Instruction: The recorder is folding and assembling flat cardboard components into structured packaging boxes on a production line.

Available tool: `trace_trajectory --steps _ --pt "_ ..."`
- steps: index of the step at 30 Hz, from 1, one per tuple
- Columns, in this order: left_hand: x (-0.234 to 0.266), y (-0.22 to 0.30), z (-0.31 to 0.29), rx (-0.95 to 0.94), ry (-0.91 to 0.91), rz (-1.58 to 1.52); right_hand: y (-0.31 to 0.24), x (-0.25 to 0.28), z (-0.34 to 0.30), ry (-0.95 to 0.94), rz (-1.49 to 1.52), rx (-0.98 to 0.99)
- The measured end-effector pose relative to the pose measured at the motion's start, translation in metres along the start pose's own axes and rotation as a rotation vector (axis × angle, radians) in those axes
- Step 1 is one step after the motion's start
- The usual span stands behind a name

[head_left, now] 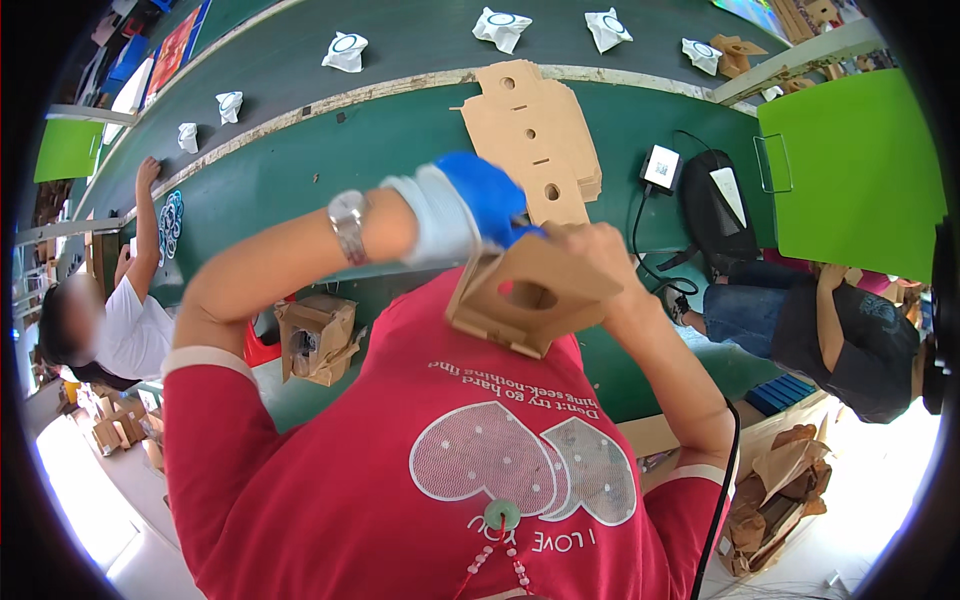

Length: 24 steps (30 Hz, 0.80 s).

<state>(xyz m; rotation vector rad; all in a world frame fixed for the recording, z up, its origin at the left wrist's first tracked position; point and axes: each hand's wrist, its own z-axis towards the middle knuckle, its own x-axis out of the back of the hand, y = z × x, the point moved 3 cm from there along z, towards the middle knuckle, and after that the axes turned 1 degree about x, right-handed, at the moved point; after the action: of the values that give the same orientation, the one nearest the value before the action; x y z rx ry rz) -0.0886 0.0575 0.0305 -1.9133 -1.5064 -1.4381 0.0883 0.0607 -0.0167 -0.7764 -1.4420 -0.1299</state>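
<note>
A brown cardboard box insert (578,284), partly folded with a round hole in one panel, is held up in front of my red shirt. My left hand (480,192), in a blue and white glove, is closed at its upper left edge; its fingertips are partly hidden and a little blurred. Bare and closed, my right hand (598,250) grips the upper right side of the same piece. Just beyond my hands, a stack of flat die-cut cardboard blanks (525,110) with round holes lies on the green table (330,165).
White wrapped packets (345,52) sit along the dark conveyor belt (420,38). A black bag (716,210) and a small white box (661,166) with a cable are at right. An open carton (316,338) stands left of me. Two other people sit at either side.
</note>
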Motion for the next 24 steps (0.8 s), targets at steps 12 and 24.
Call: trace_trajectory --steps 12,24 --pt "-0.133 -0.047 0.047 0.185 0.868 -1.499 0.047 -0.092 0.072 0.467 1.209 -0.785" --pt "-0.074 -0.332 0.13 0.549 0.992 -1.908 0.065 -0.079 0.006 0.639 1.012 -0.808"
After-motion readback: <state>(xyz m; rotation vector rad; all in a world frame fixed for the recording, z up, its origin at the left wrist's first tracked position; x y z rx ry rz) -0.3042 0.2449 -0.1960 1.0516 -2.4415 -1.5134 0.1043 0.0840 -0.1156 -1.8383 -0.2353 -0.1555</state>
